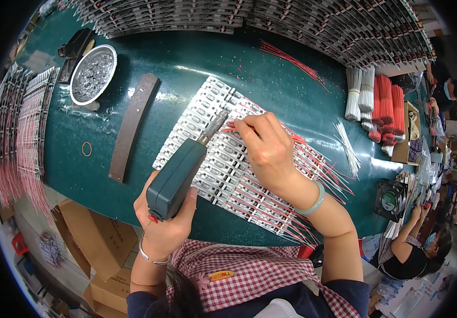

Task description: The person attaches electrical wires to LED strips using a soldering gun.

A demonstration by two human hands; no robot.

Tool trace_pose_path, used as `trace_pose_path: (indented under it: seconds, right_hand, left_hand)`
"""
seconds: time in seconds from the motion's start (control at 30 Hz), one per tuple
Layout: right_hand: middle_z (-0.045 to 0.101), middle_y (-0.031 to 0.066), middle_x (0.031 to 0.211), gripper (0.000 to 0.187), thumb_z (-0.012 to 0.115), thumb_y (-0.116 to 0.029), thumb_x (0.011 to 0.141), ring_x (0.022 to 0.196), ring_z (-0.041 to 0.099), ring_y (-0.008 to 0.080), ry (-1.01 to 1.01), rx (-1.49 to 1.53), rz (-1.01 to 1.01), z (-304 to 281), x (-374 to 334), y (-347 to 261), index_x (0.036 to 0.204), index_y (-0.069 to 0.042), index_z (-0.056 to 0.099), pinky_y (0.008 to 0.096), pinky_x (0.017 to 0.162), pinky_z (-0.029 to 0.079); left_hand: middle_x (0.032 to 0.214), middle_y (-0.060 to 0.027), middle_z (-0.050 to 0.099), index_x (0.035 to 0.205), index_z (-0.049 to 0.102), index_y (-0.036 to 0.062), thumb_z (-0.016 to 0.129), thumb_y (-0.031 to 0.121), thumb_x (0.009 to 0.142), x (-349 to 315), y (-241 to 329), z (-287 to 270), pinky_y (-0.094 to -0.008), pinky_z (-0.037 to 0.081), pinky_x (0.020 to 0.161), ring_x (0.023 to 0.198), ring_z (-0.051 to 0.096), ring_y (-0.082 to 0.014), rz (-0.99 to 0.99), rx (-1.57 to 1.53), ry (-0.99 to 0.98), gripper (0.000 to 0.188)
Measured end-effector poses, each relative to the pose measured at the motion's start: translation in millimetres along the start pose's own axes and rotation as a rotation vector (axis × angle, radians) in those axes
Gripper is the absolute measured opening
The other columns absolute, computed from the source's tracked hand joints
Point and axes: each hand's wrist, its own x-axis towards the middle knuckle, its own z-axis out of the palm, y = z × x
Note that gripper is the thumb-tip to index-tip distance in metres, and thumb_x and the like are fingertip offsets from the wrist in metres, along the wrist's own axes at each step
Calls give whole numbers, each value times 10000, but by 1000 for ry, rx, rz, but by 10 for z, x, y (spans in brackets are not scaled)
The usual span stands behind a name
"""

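My L hand [166, 229] grips green soldering gun [178, 177]; R hand [268, 151] pinches red wires [230, 126] over PCB panel [190, 124]; tip [216, 126] contact unclear.

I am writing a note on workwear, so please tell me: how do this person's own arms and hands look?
Both the left hand and the right hand are without gloves. The left wrist wears a thin silver-coloured bangle, the right a smooth pale green bangle. Short dark blue sleeves leave the forearms uncovered.
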Motion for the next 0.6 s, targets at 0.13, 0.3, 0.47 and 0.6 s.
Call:
trace_pose_path:
  seconds: [0.13,0.3,0.47,0.6]
  right_hand:
    - [616,81,852,290,623,66,642,761,589,229,-10,-7,6,-7,4,-4,920,0,673,329,610,500]
    - [614,83,853,297,623,73,635,760,581,232,-24,-24,12,-9,8,-5,919,3,675,332,604,497]
    - [610,86,856,300,620,81,635,763,578,235,-34,-19,13,-15,15,-3,921,7,675,334,601,495]
    - [606,88,867,304,620,81,640,767,573,238,-55,-1,18,-5,10,-6,930,8,673,336,604,496]
  left_hand:
    - [846,-55,634,973,630,-46,713,-34,759,1,-12,7,-234,474,652,722,577,-96,-2,-5,6,230]
    - [841,-72,609,960,635,-39,699,-34,765,5,-20,3,-247,463,621,687,567,-125,-30,-12,-42,205]
    - [824,-71,602,941,637,-38,699,-31,763,13,1,0,-254,456,609,674,558,-127,-41,8,-46,189]
    - [808,-66,602,933,636,-37,700,-30,761,20,-7,-5,-255,454,604,667,552,-127,-7,41,-37,183]
